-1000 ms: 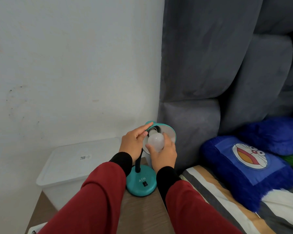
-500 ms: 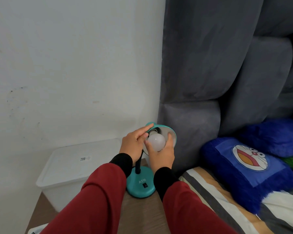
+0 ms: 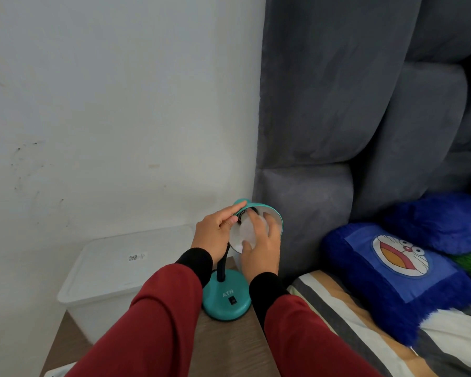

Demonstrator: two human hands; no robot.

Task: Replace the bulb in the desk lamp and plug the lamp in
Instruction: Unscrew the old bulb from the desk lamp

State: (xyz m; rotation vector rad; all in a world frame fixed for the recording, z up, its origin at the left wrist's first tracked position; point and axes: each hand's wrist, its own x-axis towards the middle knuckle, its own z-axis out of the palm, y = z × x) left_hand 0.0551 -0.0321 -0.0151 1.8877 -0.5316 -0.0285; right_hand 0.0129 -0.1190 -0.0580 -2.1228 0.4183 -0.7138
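A teal desk lamp stands with its round base [image 3: 227,297] on a wooden bedside table [image 3: 229,346]. Its teal shade [image 3: 272,213] is tilted toward me on a black gooseneck. My left hand [image 3: 215,235] grips the shade from the left, index finger lying along the top. A white bulb [image 3: 246,229] sits inside the shade at the black socket, and my right hand [image 3: 261,246] is wrapped over it, blurred, fingers spread across its front. No cord or plug shows.
A white lidded plastic box [image 3: 114,270] stands left of the lamp against the white wall. Right of the table rise a grey padded headboard [image 3: 324,131] and a bed with a striped sheet [image 3: 365,330] and a blue cartoon pillow [image 3: 400,270].
My right hand has turned around the bulb, its fingers now covering the front that was visible before. My left hand has kept its hold on the shade.
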